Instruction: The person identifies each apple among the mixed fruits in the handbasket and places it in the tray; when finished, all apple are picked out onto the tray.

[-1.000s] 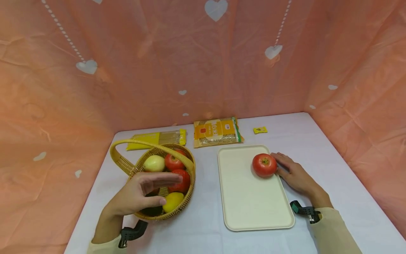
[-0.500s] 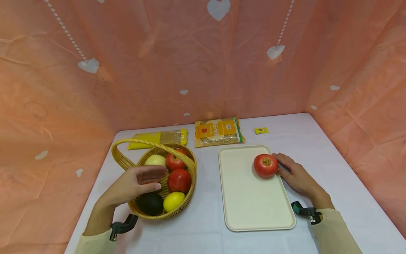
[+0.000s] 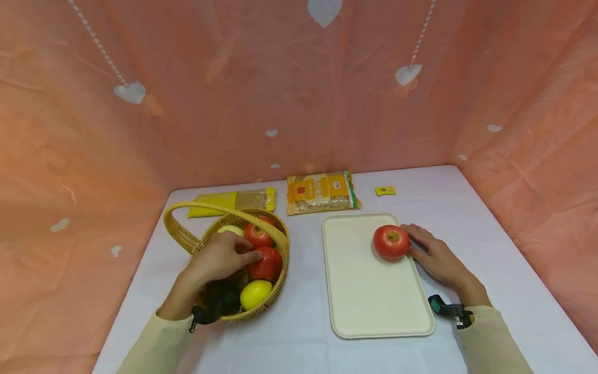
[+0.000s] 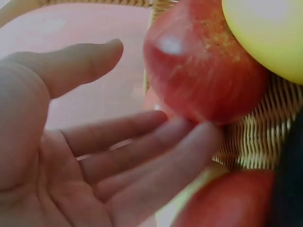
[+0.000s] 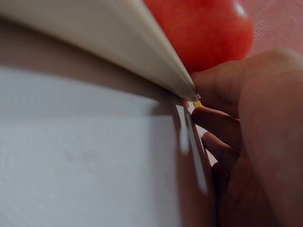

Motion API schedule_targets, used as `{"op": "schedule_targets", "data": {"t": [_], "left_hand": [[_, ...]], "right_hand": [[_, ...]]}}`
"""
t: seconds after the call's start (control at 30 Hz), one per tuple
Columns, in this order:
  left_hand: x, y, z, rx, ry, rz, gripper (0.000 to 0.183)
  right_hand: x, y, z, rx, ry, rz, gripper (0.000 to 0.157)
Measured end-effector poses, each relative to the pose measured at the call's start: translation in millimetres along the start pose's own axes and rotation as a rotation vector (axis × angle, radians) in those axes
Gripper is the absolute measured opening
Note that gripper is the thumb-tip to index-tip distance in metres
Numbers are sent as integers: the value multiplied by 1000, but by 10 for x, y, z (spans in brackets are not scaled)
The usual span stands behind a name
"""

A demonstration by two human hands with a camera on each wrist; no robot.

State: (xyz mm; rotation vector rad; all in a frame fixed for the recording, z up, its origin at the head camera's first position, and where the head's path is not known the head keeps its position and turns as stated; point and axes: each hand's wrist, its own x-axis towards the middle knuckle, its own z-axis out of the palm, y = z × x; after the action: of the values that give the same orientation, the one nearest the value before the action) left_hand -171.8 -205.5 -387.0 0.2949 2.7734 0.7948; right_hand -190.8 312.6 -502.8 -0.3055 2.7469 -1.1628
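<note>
Palm down over the wicker basket (image 3: 280, 291), my left hand (image 3: 219, 259) has its thumb and fingers spread near a red apple (image 3: 267, 266). In the left wrist view its fingertips are at the side of the red apple (image 4: 203, 66); whether they touch it is unclear. A lemon (image 3: 256, 295) and a dark avocado-like fruit (image 3: 229, 298) lie beside the apple. My right hand (image 3: 436, 257) rests at the right edge of the cream tray (image 3: 369, 301), fingers extended along the rim. Close to its thumb, a tomato (image 3: 391, 242) sits on the tray.
Another red fruit (image 3: 258, 235) and a pale yellow-green fruit (image 3: 229, 229) are in the basket under its arched handle (image 3: 233, 212). Behind stand a noodle packet (image 3: 252, 199), a grain bag (image 3: 322, 192) and a small yellow wrapped sweet (image 3: 385, 190).
My left hand has moved right and turned palm down, bringing its fingers to the red apple in the basket. My right hand, the tray and the tomato stay put.
</note>
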Motion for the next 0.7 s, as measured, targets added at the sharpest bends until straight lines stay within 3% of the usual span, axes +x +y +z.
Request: {"op": "schedule_targets", "data": {"t": [0.17, 0.33, 0.47, 0.7], "left_hand": [[114, 109, 18, 29, -81, -113, 59], [200, 105, 35, -3, -177, -202, 58], [226, 59, 61, -68, -223, -225, 60], [247, -15, 91, -74, -193, -176, 55]], "right_hand": [[7, 0, -22, 9, 3, -4, 63], [24, -2, -34, 12, -2, 10, 63], [38, -12, -7, 17, -14, 18, 64], [37, -18, -12, 4, 5, 16, 61]]}}
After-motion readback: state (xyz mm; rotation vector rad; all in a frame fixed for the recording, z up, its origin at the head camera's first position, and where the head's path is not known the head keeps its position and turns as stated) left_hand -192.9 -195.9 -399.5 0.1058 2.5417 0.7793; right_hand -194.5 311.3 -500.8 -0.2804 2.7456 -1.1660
